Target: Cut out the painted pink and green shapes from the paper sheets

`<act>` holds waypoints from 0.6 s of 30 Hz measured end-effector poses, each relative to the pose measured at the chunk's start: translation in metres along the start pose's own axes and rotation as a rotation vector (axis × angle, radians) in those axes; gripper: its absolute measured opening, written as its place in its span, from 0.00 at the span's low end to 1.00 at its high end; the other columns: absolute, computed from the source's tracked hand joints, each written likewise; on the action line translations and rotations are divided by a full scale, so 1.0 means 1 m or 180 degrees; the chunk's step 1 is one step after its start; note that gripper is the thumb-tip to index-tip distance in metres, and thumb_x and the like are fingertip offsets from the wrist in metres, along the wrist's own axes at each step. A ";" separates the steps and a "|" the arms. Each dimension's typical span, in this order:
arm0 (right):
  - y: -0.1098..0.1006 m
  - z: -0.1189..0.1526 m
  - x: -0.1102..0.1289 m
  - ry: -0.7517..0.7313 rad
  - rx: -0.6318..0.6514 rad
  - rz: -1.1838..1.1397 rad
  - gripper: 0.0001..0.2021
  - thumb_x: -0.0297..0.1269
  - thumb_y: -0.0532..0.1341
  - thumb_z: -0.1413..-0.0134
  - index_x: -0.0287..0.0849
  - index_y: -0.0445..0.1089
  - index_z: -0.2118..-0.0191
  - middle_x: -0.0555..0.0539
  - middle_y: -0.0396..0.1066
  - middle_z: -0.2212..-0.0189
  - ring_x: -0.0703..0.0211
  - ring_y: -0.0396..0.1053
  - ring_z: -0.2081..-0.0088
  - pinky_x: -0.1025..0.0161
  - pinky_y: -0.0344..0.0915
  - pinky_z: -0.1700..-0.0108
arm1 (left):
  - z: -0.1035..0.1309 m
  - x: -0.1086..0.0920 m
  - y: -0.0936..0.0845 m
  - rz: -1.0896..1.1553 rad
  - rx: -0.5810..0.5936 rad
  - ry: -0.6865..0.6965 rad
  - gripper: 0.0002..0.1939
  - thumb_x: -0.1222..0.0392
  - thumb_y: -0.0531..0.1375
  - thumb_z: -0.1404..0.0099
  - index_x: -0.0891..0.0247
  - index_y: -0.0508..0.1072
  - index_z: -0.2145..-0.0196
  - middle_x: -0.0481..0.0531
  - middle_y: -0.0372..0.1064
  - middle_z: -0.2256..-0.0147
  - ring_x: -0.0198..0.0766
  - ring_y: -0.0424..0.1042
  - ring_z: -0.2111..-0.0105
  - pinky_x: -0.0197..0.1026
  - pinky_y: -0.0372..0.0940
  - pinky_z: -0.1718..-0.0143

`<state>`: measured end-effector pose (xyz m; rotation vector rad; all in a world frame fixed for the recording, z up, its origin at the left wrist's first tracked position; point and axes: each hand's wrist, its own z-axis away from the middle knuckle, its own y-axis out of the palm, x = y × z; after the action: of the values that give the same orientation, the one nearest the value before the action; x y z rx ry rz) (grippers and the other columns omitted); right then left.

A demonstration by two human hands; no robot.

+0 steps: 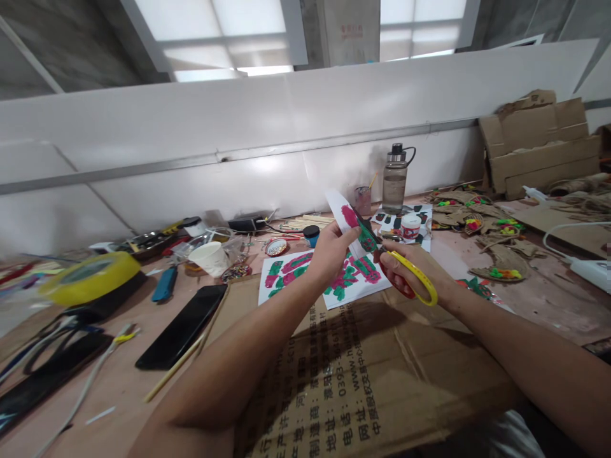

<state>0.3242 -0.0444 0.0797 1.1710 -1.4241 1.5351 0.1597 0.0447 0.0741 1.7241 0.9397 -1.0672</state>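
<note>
My left hand (330, 251) pinches a strip of white paper (340, 202) painted in magenta and green, held up above the table. In my right hand (405, 264) is a pair of scissors (420, 277) with yellow and red handles. Its dark blades lie against the painted part of the strip; whether they are parted I cannot make out. Below my hands, painted white sheets (346, 299) with pink and green shapes lie on a flattened cardboard piece (382, 369) printed with dark characters.
A water bottle (394, 181), a white jar (410, 226) and a blue paint jar (311, 235) stand behind. Left are a paper cup (210, 259), black phone (184, 324), yellow tape roll (93, 277) and blue cutter (165, 284). Decorated cardboard rings (501, 264) lie right.
</note>
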 end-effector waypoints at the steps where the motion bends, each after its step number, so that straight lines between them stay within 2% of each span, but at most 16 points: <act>1: 0.000 0.000 0.000 0.0009 0.0003 0.0001 0.31 0.72 0.64 0.50 0.47 0.59 0.62 0.58 0.58 0.82 0.67 0.55 0.84 0.69 0.54 0.84 | 0.000 0.000 0.000 0.0005 0.0000 -0.0006 0.11 0.55 0.73 0.48 0.61 0.79 0.68 0.48 0.77 0.73 0.43 0.77 0.69 0.44 0.71 0.61; 18: -0.001 0.000 -0.002 -0.0095 -0.0039 0.0108 0.30 0.72 0.61 0.46 0.48 0.58 0.66 0.57 0.58 0.82 0.66 0.55 0.86 0.68 0.53 0.85 | 0.002 -0.005 0.003 0.0212 0.0085 -0.0007 0.15 0.53 0.75 0.50 0.62 0.79 0.67 0.49 0.78 0.72 0.44 0.78 0.69 0.45 0.73 0.61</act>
<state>0.3252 -0.0438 0.0784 1.1726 -1.4780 1.5357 0.1604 0.0408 0.0790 1.7636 0.8640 -1.0423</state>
